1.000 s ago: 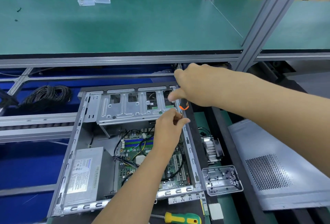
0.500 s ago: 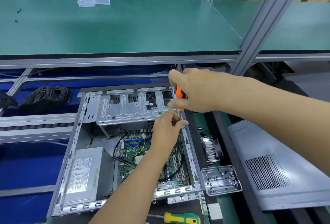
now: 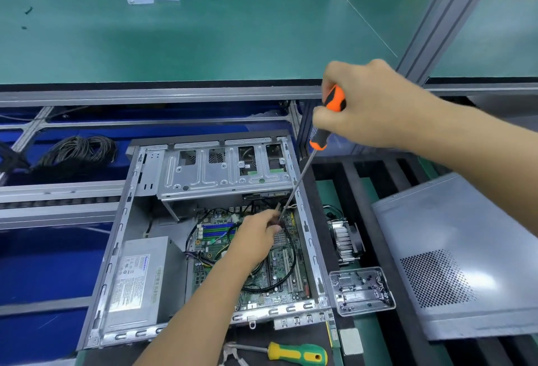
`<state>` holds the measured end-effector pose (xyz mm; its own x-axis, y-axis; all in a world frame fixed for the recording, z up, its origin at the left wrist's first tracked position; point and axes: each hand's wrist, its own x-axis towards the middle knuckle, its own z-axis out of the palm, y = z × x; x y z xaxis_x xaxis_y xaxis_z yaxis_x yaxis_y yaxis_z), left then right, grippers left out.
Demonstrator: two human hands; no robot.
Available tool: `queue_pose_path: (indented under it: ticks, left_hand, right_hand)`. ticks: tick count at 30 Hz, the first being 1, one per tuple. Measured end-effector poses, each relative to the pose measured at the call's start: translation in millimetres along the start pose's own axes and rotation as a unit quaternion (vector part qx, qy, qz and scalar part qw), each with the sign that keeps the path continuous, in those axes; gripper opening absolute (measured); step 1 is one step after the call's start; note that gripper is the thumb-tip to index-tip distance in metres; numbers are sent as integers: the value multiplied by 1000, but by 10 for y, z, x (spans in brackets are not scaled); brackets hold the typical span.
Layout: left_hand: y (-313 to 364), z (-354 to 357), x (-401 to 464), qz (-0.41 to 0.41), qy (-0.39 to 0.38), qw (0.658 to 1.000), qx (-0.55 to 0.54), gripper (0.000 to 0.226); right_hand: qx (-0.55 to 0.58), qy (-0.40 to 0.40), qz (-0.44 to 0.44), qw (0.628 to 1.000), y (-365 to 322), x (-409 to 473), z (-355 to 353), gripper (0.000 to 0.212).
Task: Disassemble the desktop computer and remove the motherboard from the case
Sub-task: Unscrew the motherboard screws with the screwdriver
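Right hand [image 3: 375, 106]: grips the orange-and-black screwdriver [image 3: 326, 116], its shaft slanting down into the case [image 3: 116, 252].
Left hand [image 3: 257, 239]: inside the case, fingers pinched at the shaft's tip.
Motherboard [image 3: 279, 272]: flat in the case, crossed by black cables [image 3: 286, 281].
In the way: drive cage [image 3: 224, 173] above, power supply [image 3: 139, 281] left.
Around: heatsink fan [image 3: 346, 241], screw tray [image 3: 361, 291], side panel [image 3: 465, 255], yellow-green screwdriver [image 3: 294, 354] on the worktop [image 3: 326, 196].

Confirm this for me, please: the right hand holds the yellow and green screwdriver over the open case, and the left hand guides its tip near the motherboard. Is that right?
Not quite. In the head view the right hand holds the orange and black screwdriver. The yellow and green screwdriver lies unused in front of the case. The rest stands: the left hand guides the tip near the motherboard.
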<state>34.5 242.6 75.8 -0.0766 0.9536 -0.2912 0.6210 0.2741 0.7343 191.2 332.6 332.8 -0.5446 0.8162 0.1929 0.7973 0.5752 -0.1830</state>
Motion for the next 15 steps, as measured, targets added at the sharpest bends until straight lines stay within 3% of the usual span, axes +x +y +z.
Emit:
queue_pose_path:
  ticks: [5, 9, 11, 15]
  left_hand:
    - [-50, -48, -30, 13, -10, 999, -42, 9]
    - [-131, -209, -96, -5, -4, 980, -200, 9]
    - [-168, -311, -134, -29, 14, 950, -310, 9]
    - [-112, -451, -235, -63, 49, 854, -513, 5]
  right_hand:
    - [10, 14, 58, 998, 228, -40, -149, 20]
    - [39, 27, 169, 984, 605, -56, -228, 27]
    - [126, 24, 252, 959, 828, -91, -215, 33]
    - [270, -9, 343, 900, 1160, -275, -80, 28]
